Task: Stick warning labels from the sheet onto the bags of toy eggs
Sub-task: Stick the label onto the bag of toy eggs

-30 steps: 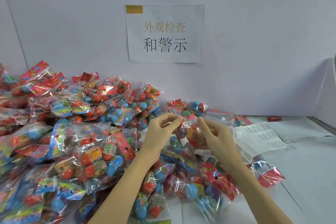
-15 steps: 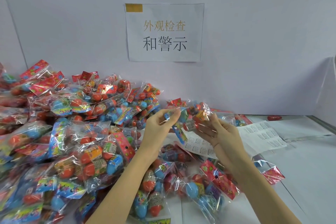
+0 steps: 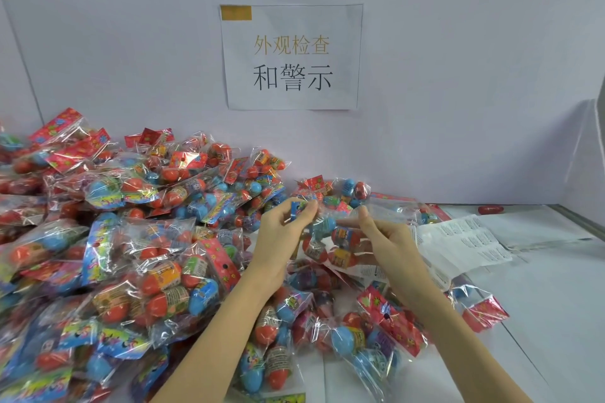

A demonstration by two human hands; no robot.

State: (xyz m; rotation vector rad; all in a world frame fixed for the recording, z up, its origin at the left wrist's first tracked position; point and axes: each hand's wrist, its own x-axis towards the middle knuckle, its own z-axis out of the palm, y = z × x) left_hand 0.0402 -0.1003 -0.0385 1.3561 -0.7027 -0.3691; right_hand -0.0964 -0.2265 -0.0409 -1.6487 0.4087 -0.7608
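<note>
Bag (image 3: 330,235) between raised pinching hands

Bright, even light fills the scene, with only faint, soft shadows. The pale wall (image 3: 458,75) looks flat and slightly lilac. Small white glints sparkle on the clear plastic bags (image 3: 137,271). Straight lines bow near the edges from the wide lens. Fine detail is soft; the small print on the label sheet (image 3: 465,239) is unreadable.
</note>
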